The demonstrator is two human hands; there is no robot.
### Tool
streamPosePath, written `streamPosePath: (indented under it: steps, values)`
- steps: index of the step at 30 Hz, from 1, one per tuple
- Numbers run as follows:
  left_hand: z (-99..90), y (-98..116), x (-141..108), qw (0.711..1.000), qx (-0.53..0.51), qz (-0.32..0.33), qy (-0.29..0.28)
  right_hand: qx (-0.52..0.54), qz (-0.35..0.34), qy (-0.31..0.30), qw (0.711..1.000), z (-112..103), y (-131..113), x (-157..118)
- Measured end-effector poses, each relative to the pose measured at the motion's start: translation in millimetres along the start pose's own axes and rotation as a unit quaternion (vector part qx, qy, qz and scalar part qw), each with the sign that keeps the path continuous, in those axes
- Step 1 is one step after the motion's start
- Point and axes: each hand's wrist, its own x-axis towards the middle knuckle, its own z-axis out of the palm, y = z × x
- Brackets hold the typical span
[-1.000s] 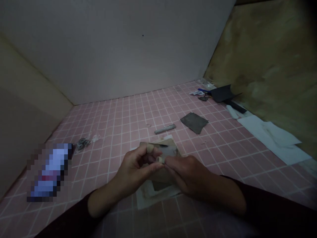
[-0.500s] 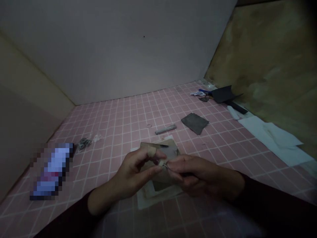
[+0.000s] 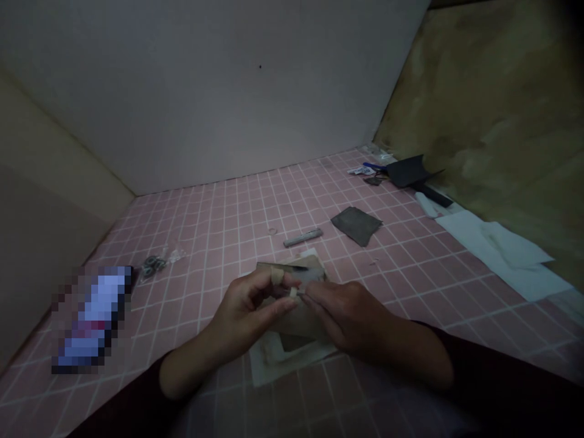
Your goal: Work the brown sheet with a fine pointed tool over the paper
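My left hand (image 3: 246, 310) pinches a small pale piece (image 3: 293, 292) between thumb and index finger. A tan bandage (image 3: 277, 277) wraps that index finger. Close against the piece, my right hand (image 3: 353, 313) is closed on a thin, narrow tool (image 3: 300, 295); its tip touches or nearly touches the piece, and my fingers hide most of it. Both hands are held over a tan sheet (image 3: 305, 325) lying on white paper (image 3: 264, 372). A dark, slim, flat strip (image 3: 283, 266) rests at the sheet's far edge, just behind my left fingers.
Beyond my hands lie a grey rod (image 3: 303, 237), a small ring (image 3: 272, 231) and a dark grey sheet (image 3: 356, 225). Left are a blurred-out bright-screened device (image 3: 97, 316) and small metallic items (image 3: 152, 265). White papers (image 3: 495, 255) and a curled black sheet (image 3: 407, 171) line the right wall.
My right hand has rolled over so its back now faces up, and its fingertips have shifted slightly. My left hand keeps its pinch on the pale piece. The view has moved a little.
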Motion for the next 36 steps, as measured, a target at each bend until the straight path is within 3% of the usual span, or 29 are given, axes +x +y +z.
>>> streamPosePath:
  steps: [5, 11, 19, 23, 25, 26, 29, 30, 31, 33, 35, 36]
  values:
    - [-1.1, -0.1, 1.9, 0.994, -0.080, -0.061, -0.036, -0.021, 0.004, 0.014, 1.000, -0.3, 3.0, 1.4]
    - [1.2, 2.3, 2.0, 0.998, -0.053, -0.036, -0.018, -0.038, -0.002, 0.013, 0.999, 2.7, 5.1, 1.6]
    - [-1.7, -4.2, 4.5, 0.997, -0.040, -0.054, -0.037, 0.080, 0.063, -0.021, 0.995, 0.5, -0.6, 2.9]
    - [-4.1, -3.8, 2.0, 0.997, 0.075, -0.005, -0.029, 0.169, 0.095, -0.021, 0.981, -3.2, -0.8, 5.2]
    - [-4.7, -0.6, 0.2, 0.988, 0.144, 0.050, -0.032, 0.327, 0.170, -0.072, 0.927, -7.4, 1.0, 8.3]
    - [-4.8, 1.3, -0.6, 0.982, 0.168, 0.078, -0.036, 0.426, 0.219, -0.117, 0.870, -9.7, 2.6, 10.0]
    - [-4.6, 5.9, -1.7, 0.971, 0.196, 0.131, -0.048, 0.651, 0.313, -0.242, 0.648, -15.5, 8.0, 14.3]
    - [-4.6, 6.6, -1.7, 0.970, 0.197, 0.135, -0.048, 0.685, 0.319, -0.263, 0.600, -16.7, 9.1, 15.1]
    - [-4.7, 6.9, -1.5, 0.970, 0.197, 0.134, -0.049, 0.703, 0.318, -0.274, 0.574, -17.4, 9.7, 15.4]
    - [-5.2, 6.8, -1.3, 0.970, 0.199, 0.128, -0.050, 0.706, 0.315, -0.274, 0.572, -17.3, 8.5, 14.5]
    - [-5.7, 6.4, -1.5, 0.972, 0.198, 0.120, -0.045, 0.675, 0.319, -0.261, 0.613, -15.3, 5.1, 12.2]
    - [-5.8, 6.0, -1.9, 0.974, 0.191, 0.116, -0.043, 0.645, 0.313, -0.252, 0.650, -13.6, 3.0, 10.7]
